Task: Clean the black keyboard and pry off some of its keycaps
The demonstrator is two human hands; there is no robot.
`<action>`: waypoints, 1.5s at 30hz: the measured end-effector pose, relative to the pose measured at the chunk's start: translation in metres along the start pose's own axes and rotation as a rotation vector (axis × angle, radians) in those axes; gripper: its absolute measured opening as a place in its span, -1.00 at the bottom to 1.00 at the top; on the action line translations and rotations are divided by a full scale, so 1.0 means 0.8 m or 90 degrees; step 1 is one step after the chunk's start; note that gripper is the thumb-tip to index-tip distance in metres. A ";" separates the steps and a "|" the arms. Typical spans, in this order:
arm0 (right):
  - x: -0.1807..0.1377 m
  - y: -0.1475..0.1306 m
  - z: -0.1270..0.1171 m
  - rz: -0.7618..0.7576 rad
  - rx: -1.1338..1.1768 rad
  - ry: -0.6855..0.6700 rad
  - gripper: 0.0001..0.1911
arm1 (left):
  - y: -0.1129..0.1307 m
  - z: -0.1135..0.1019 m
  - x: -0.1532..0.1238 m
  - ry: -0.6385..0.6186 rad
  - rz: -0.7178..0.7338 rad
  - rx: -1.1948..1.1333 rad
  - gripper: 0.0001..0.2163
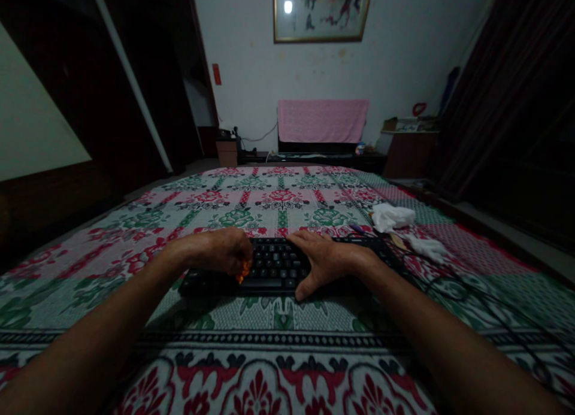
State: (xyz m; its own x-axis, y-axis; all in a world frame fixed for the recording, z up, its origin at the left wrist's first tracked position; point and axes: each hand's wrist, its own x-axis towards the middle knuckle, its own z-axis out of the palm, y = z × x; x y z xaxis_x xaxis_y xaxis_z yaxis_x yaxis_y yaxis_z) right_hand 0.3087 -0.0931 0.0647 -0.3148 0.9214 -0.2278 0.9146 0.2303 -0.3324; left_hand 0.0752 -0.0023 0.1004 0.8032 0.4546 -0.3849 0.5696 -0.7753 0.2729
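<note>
A black keyboard (pixel 278 265) lies on a bed covered with a red, green and white flowered bedspread (pixel 269 205). My left hand (pixel 220 250) is curled shut over the keyboard's left end, with a small orange thing (pixel 243 271) showing under its fingers; I cannot make out what it is. My right hand (pixel 330 260) lies flat on the right half of the keys, fingers stretched out and thumb down at the front edge.
Crumpled white tissues (pixel 392 216) and another white wad (pixel 426 246) lie right of the keyboard, with a black cable (pixel 449 283) looping over the bedspread. Beyond the bed stand a low unit draped in pink cloth (pixel 322 120) and a wooden cabinet (pixel 411 151).
</note>
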 end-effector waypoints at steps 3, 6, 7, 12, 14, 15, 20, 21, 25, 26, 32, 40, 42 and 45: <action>0.002 0.002 0.001 0.001 -0.003 0.000 0.26 | -0.012 -0.009 -0.004 0.047 -0.041 -0.051 -0.79; 0.003 0.003 0.001 -0.003 -0.009 -0.003 0.27 | -0.015 -0.008 0.001 0.143 0.013 -0.089 -0.82; 0.003 0.003 0.002 -0.001 -0.010 -0.004 0.27 | -0.014 -0.006 0.005 0.158 0.031 -0.084 -0.82; 0.002 0.001 0.002 0.010 -0.016 0.004 0.27 | -0.018 0.007 0.017 0.131 0.046 -0.014 -0.82; 0.002 0.000 0.001 0.011 -0.015 0.004 0.26 | -0.023 0.007 0.016 0.107 0.026 -0.012 -0.81; 0.001 -0.001 0.001 0.011 -0.014 0.002 0.26 | -0.026 0.005 0.015 0.095 0.013 -0.019 -0.80; 0.000 -0.004 -0.003 0.010 -0.007 -0.006 0.27 | -0.033 0.002 0.017 0.160 -0.004 -0.090 -0.81; 0.000 -0.004 -0.003 0.010 -0.007 -0.006 0.27 | -0.032 0.004 0.020 0.199 0.001 -0.081 -0.81; -0.001 -0.005 -0.003 0.016 -0.016 -0.012 0.27 | -0.025 0.009 0.030 0.249 0.032 0.038 -0.81; -0.001 -0.005 -0.003 0.017 -0.019 -0.015 0.28 | -0.024 0.010 0.030 0.236 0.041 0.054 -0.80; 0.000 -0.004 -0.002 0.012 -0.018 -0.001 0.28 | -0.032 -0.001 0.019 0.241 -0.004 0.040 -0.79; 0.003 0.002 0.001 0.000 -0.017 0.006 0.25 | -0.030 0.008 0.031 0.322 -0.007 0.075 -0.77; 0.002 0.001 0.000 -0.003 -0.011 0.011 0.23 | -0.033 0.010 0.033 0.305 0.009 0.090 -0.76; 0.001 -0.001 -0.002 -0.001 -0.006 0.008 0.24 | -0.047 0.008 0.030 0.269 0.012 0.062 -0.77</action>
State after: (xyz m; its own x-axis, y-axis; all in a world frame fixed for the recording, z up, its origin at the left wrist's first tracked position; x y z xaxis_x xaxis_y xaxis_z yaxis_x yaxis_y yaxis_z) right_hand 0.3080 -0.0923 0.0661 -0.3136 0.9248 -0.2155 0.9164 0.2353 -0.3239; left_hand 0.0719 0.0355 0.0753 0.8257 0.5637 0.0194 0.5512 -0.8137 0.1847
